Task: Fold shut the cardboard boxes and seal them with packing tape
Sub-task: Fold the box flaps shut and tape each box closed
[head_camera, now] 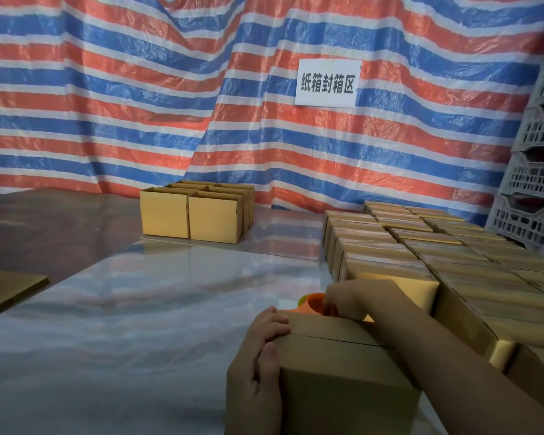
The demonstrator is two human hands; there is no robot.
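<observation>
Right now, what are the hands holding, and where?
The left hand holds the box by its left top edge; the right hand grips the orange tape dispenser, exact spot hidden.

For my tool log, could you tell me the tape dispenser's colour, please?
Orange; the tape dispenser shows best in head view.

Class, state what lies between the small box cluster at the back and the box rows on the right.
Only bare, glossy table, as the head view shows.

Your left hand (pixel 258 365) clasped the box's (pixel 343 387) left side, fingers hooked over its top edge, while your right hand (pixel 355 298), forearm stretched across the top, gripped the orange dispenser (pixel 313 304).
</observation>
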